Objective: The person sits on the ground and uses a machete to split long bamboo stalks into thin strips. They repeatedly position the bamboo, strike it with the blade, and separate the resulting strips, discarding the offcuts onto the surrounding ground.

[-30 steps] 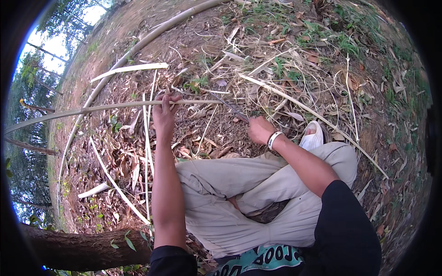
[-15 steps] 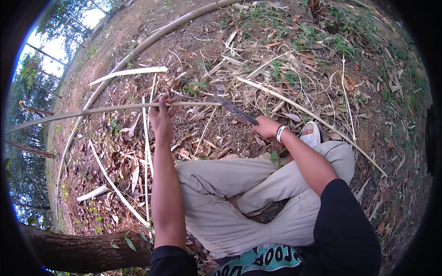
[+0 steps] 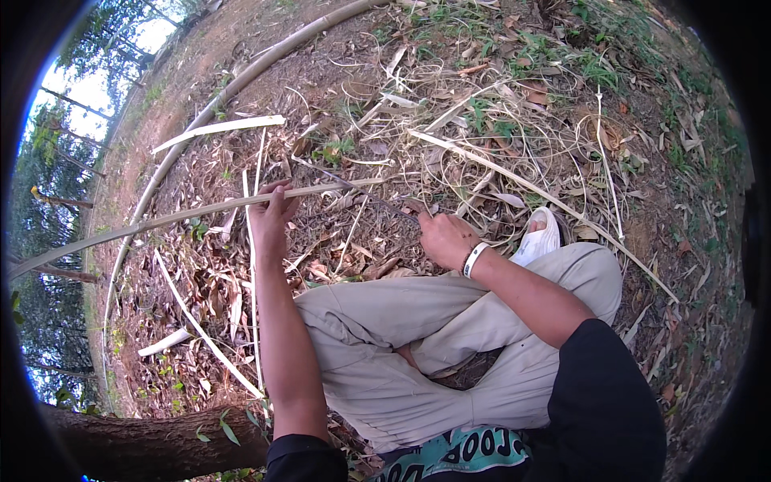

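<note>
My left hand (image 3: 271, 218) is closed round a long pale bamboo strip (image 3: 189, 214), which runs from the far left edge to just right of the hand's front, level above my crossed legs. In my right hand (image 3: 447, 240) is a knife (image 3: 387, 206), gripped by its handle, which my fingers hide. The dark blade appears thin, almost edge-on. It slants up to the left and crosses the strip near its right end; whether it cuts into the strip, I cannot tell.
Pale split strips lie around me, one (image 3: 546, 197) on the right and another (image 3: 205, 347) on the left. A long bamboo pole (image 3: 233, 87) curves across the far left. Thin shavings (image 3: 498, 153) are heaped ahead. A tree trunk (image 3: 152, 443) lies at the lower left.
The knife has moved left along the strip and its blade has turned from broadside to nearly edge-on. My right hand has shifted left; the strip's left part has dropped slightly.
</note>
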A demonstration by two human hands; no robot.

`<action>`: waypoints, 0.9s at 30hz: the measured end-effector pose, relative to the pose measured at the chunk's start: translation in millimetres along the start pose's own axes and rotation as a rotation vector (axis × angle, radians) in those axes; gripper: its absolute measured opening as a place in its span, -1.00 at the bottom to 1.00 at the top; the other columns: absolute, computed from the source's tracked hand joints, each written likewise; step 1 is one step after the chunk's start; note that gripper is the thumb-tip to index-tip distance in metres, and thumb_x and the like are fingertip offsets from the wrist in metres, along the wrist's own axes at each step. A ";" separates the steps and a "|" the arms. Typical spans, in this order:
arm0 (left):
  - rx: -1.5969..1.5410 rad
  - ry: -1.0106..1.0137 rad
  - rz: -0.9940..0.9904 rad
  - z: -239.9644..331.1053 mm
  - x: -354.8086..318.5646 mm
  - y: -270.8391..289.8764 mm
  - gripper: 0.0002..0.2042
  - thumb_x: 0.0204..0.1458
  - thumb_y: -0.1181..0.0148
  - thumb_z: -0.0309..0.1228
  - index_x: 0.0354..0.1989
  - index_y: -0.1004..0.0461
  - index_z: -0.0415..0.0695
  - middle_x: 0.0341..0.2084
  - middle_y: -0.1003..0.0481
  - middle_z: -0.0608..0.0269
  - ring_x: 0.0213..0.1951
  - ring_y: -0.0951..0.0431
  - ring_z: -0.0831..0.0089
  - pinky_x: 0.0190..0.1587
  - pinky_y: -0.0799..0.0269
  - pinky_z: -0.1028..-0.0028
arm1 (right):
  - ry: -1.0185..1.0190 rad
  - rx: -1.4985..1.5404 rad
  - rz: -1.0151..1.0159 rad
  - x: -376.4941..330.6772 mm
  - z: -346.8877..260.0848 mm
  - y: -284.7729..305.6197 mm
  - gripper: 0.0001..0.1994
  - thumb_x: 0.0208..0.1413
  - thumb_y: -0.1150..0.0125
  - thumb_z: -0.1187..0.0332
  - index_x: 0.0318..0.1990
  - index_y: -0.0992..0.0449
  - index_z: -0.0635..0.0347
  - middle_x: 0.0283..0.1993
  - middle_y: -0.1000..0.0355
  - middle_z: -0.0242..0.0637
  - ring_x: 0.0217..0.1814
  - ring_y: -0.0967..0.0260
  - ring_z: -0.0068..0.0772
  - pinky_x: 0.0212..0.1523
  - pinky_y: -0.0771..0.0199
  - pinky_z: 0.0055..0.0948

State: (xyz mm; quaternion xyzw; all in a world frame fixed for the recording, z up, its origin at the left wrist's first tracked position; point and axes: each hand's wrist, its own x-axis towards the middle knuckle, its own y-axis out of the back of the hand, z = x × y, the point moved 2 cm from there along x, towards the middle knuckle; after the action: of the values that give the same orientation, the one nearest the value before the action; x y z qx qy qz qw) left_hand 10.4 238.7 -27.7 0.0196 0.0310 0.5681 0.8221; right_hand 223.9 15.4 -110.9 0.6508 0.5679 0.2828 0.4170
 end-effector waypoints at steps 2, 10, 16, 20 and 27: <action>-0.060 0.058 -0.005 -3.1 0.5 7.3 -0.79 0.23 -0.05 -0.49 -0.11 -0.46 -0.41 -0.16 -0.53 -0.06 -0.14 -0.61 0.23 -0.05 -0.65 0.40 | -0.001 -0.016 0.005 -0.3 7.6 -4.9 -0.78 0.01 -0.03 0.45 -0.23 -0.41 0.47 -0.47 -0.49 0.16 -0.36 -0.55 0.09 -0.35 -0.56 -0.07; -0.157 0.137 0.016 -12.5 -12.2 15.7 -0.80 0.20 -0.06 -0.54 -0.08 -0.44 -0.42 -0.14 -0.53 -0.07 -0.12 -0.61 0.19 -0.07 -0.66 0.41 | -0.071 -0.033 -0.072 4.8 4.4 -15.8 -0.78 0.09 0.05 0.46 -0.17 -0.44 0.41 -0.37 -0.52 0.17 -0.27 -0.55 0.13 -0.25 -0.57 -0.01; -0.174 0.120 0.092 -7.2 -12.9 8.8 -0.80 0.22 -0.04 -0.53 -0.09 -0.42 -0.45 -0.14 -0.52 -0.12 -0.17 -0.63 0.19 -0.12 -0.69 0.42 | -0.273 0.217 -0.241 33.9 51.6 -26.3 -0.74 0.04 -0.05 0.39 -0.25 -0.52 0.48 -0.32 -0.52 0.22 -0.26 -0.57 0.07 -0.23 -0.59 -0.11; -0.221 0.067 0.155 -14.1 -7.1 16.4 -0.78 0.22 -0.05 -0.51 -0.13 -0.38 -0.51 -0.19 -0.52 -0.13 -0.21 -0.64 0.17 -0.19 -0.71 0.42 | -0.265 0.289 -0.202 32.9 47.7 -12.6 -0.73 0.03 -0.05 0.39 -0.27 -0.52 0.49 -0.39 -0.52 0.19 -0.31 -0.55 0.12 -0.25 -0.59 -0.09; -0.231 -0.127 0.162 19.4 -28.2 12.4 -0.74 0.25 -0.03 -0.44 -0.21 -0.44 -0.51 -0.31 -0.55 -0.19 -0.31 -0.66 0.16 -0.25 -0.72 0.44 | 0.060 0.057 0.083 -9.8 -46.9 23.0 -0.80 0.11 0.04 0.42 -0.21 -0.40 0.39 -0.45 -0.50 0.16 -0.35 -0.54 0.16 -0.32 -0.57 -0.02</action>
State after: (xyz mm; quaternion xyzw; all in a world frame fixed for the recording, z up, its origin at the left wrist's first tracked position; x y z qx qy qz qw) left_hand -9.7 216.7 -6.7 -0.0370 -0.0882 0.6301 0.7706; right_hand 194.1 16.0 -66.8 0.6766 0.5607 0.3029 0.3690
